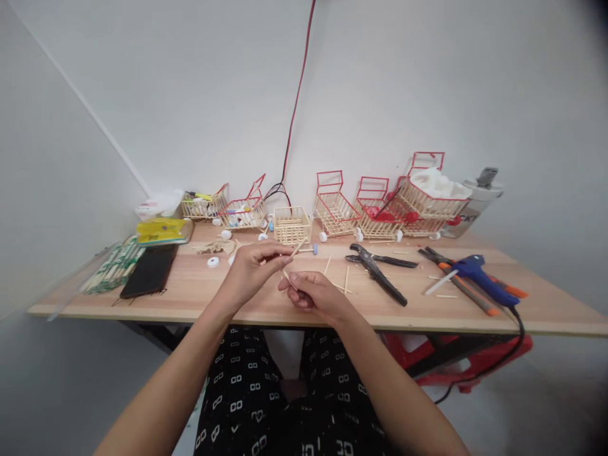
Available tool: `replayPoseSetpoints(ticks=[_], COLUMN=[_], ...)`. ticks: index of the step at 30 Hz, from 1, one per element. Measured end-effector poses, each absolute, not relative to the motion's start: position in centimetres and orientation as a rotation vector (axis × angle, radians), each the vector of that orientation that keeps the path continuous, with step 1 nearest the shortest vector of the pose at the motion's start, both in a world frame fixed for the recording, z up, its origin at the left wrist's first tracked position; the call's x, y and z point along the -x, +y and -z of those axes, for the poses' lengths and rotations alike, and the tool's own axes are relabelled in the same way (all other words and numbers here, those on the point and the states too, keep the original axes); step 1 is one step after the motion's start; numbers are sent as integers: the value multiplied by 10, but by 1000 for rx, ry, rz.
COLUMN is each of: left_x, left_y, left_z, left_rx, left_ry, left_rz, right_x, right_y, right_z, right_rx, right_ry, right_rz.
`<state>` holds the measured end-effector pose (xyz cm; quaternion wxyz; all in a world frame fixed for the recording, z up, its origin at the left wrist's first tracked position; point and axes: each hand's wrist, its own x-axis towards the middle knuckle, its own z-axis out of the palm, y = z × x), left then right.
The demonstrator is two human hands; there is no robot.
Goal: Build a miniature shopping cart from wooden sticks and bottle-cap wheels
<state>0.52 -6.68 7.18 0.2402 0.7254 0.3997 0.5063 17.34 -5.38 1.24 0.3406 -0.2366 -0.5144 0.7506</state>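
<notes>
Above the front of the wooden table, my left hand (256,269) pinches a thin wooden stick (299,247) between thumb and fingers. My right hand (311,292), just below and to the right, is closed on another short wooden stick (285,274); its curled fingers hide most of it. Behind my hands stands a small basket made of wooden sticks (292,227). Beside it lies a stick with a blue wheel (315,249). Several loose sticks (346,279) are scattered to the right of my right hand.
Miniature stick shopping carts (335,212) with red trim line the wall. Black pliers (380,275), orange-handled pliers (458,278) and a blue glue gun (487,282) lie rightward, its cable hanging over the edge. A phone (149,270), stick packs (114,266) and a yellow packet (163,232) lie left.
</notes>
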Motion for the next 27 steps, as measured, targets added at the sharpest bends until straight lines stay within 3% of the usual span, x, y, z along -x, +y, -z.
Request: replayPoseSetpoints(ticks=[16, 27], left_x=[-4, 9], left_y=[-43, -67], left_z=[-76, -69], left_rx=[-1582, -1605], left_ry=[1145, 1205], left_rz=[-1052, -1082], right_x=[-178, -182], right_y=[-56, -68], right_z=[-10, -21], right_rx=[788, 953], right_ry=[-1634, -1743], right_rz=[-1654, -1066])
